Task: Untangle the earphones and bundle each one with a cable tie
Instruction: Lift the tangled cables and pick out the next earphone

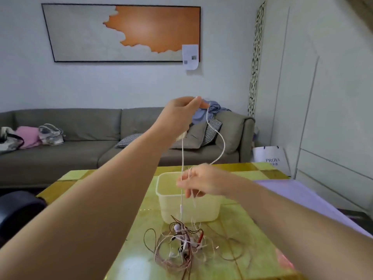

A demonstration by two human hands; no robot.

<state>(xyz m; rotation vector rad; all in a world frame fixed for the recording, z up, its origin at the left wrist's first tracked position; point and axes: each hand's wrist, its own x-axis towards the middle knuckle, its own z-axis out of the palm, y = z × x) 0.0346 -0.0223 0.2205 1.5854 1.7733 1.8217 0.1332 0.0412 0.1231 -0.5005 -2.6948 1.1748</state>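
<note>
Two hands work one white earphone cable: left hand pinches it high, right hand grips strands below, over the tangle on the table beside the tub; I reckon lifting harder could cinch knots tighter.

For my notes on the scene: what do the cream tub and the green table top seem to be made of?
The cream tub: likely plastic, matt, with rounded moulded corners. The table top: glossy, with reflections and veined yellow-green squares; perhaps polished stone or an imitation.
</note>
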